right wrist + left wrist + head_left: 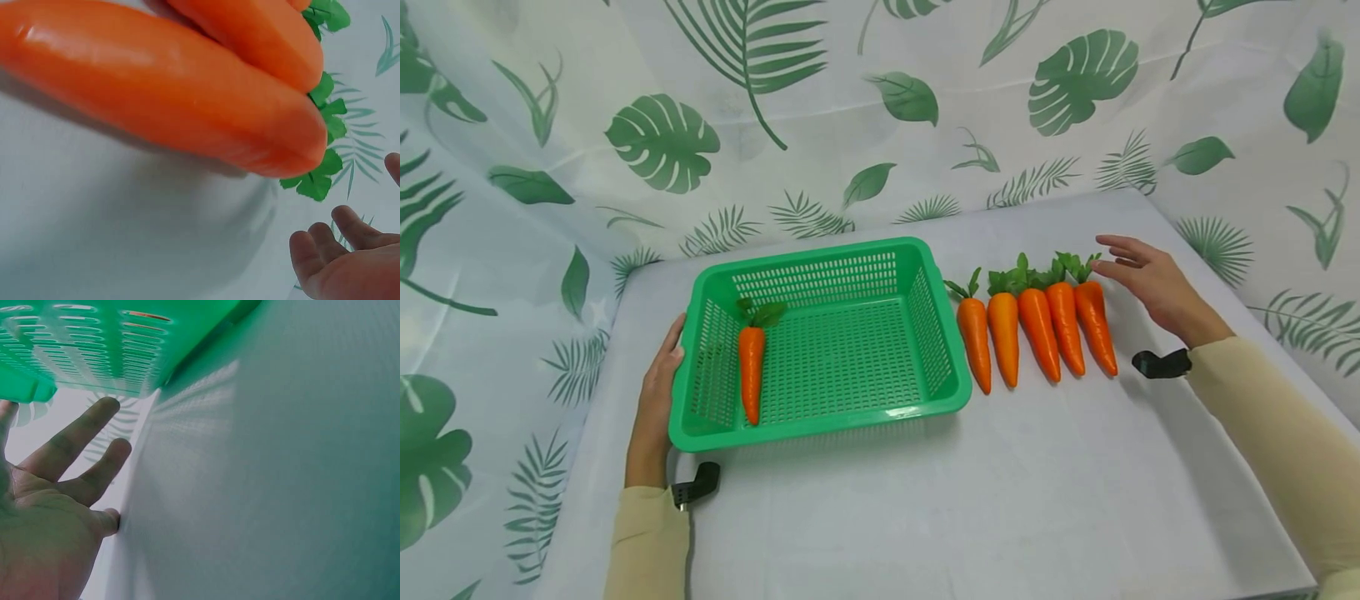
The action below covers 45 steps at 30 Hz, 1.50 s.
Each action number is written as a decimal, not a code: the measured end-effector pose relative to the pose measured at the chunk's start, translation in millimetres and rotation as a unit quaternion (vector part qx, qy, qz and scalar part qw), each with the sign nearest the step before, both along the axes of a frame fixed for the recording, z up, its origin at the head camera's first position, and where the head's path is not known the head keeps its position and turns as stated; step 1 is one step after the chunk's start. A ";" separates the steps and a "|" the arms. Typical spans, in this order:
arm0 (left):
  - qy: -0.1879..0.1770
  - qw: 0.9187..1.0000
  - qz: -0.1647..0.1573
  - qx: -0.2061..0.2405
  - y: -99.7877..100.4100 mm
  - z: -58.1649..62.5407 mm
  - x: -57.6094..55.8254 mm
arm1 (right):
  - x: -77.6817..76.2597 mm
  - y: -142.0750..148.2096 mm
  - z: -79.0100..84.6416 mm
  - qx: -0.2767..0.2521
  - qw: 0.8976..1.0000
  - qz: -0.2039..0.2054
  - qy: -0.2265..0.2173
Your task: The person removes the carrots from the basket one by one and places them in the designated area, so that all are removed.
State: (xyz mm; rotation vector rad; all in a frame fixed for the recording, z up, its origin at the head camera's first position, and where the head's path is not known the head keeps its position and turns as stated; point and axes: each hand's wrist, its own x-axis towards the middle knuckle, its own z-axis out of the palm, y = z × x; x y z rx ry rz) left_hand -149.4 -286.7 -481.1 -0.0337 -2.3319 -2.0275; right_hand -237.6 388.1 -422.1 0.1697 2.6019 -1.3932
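My left hand lies along the left side of a green plastic basket, at its rim. In the left wrist view the fingers of that hand stretch out fairly straight beside the slotted wall. One orange carrot with a leafy top is inside the basket, near its left end. To the right of the basket, several carrots lie in a row, leaves pointing to the back. Relaxed and holding nothing, my right hand hovers by the leafy end of the rightmost carrot, which looms large in the right wrist view.
A white cloth covers the table. Behind and at the sides hangs a white curtain printed with green leaves. The leftmost loose carrot lies close against the basket's right side.
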 end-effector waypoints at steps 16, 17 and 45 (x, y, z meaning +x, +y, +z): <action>0.002 1.000 -0.001 -0.002 -1.2 -1.2 0.2 | -4.2 -48.1 25.4 0.001 0.998 0.031 0.062; 0.001 1.000 -0.001 0.000 -1.4 -1.4 0.4 | -5.0 -52.1 26.4 0.001 0.997 0.033 0.066; -0.011 1.000 0.001 -0.018 -1.0 -1.6 -0.6 | -3.0 -152.2 67.2 -0.085 0.980 0.138 0.118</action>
